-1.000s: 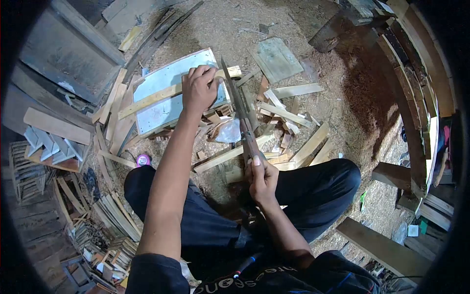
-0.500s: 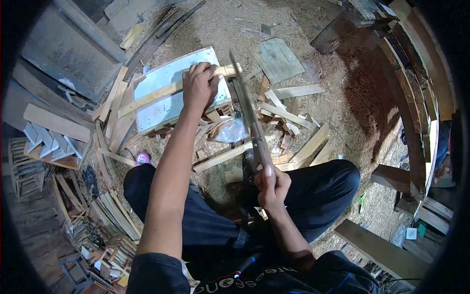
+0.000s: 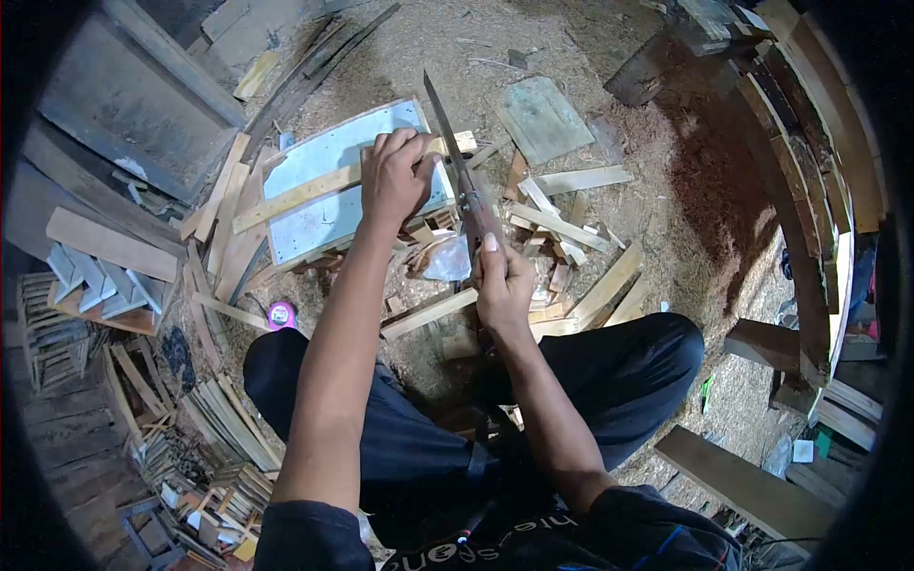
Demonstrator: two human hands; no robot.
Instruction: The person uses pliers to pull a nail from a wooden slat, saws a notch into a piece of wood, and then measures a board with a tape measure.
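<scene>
My left hand (image 3: 393,178) is closed over a pale wooden strip (image 3: 303,194), pressing it down on a low bench with a light blue top (image 3: 333,145). The strip lies slantwise across the bench, its right end sticking out past the edge. In my right hand (image 3: 505,285) is the wooden handle of a handsaw (image 3: 446,122), thumb along the top. Its blade points away from me and crosses the strip near that right end, just right of my left hand.
Wood offcuts (image 3: 562,228) and a clear plastic bag (image 3: 447,259) lie beside the bench. A pink tape measure (image 3: 281,315) rests near my left knee. Stacked slats (image 3: 224,419) stand at left, a plank (image 3: 747,487) at lower right, and a flat board (image 3: 545,119) on the sawdust-covered floor ahead.
My right hand has pushed the saw forward, away from my body, and the blade now reaches farther past the strip. My left hand keeps its hold on the strip.
</scene>
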